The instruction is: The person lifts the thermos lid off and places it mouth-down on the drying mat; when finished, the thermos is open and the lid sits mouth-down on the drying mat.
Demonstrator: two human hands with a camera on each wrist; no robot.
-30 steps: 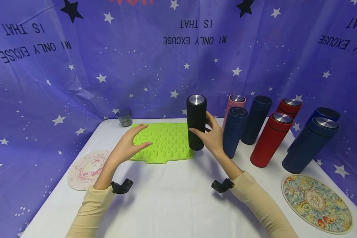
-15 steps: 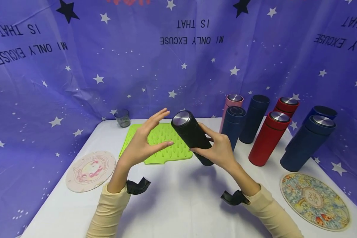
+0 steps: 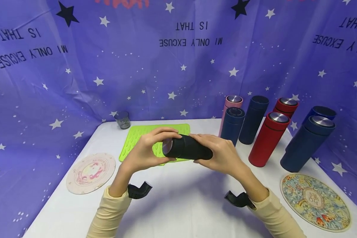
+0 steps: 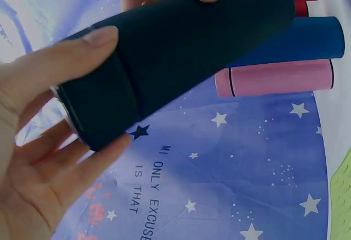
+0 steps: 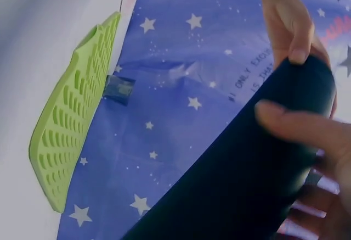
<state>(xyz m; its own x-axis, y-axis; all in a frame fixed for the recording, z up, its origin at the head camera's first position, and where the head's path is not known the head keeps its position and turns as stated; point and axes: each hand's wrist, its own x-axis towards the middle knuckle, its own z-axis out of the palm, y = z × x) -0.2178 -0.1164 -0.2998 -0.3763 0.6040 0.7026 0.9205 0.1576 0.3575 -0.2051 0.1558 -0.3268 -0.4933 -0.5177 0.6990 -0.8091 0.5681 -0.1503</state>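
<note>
Between both hands a black thermos (image 3: 193,147) is held above the table, lying nearly level with its silver-topped lid toward the left. My right hand (image 3: 223,153) grips its body, thumb below and fingers over the top. At the lid end, my left hand (image 3: 144,150) curls round the cap, thumb on one side and fingers on the other; the left wrist view shows the thumb and fingertips on the lid (image 4: 96,94). Behind and below the thermos lies a green ridged silicone mat (image 3: 134,138), partly hidden by the left hand.
Several upright thermoses stand at the right, including a red one (image 3: 269,140), a navy one (image 3: 306,145) and a pink one (image 3: 232,100). A small dark glass (image 3: 123,120) stands at the back left. Round mats lie left (image 3: 90,173) and right (image 3: 315,201).
The black thermos has gone from upright to tilted to nearly level, its lid swinging left and toward me. My left hand has moved right and taken hold of the lid.
</note>
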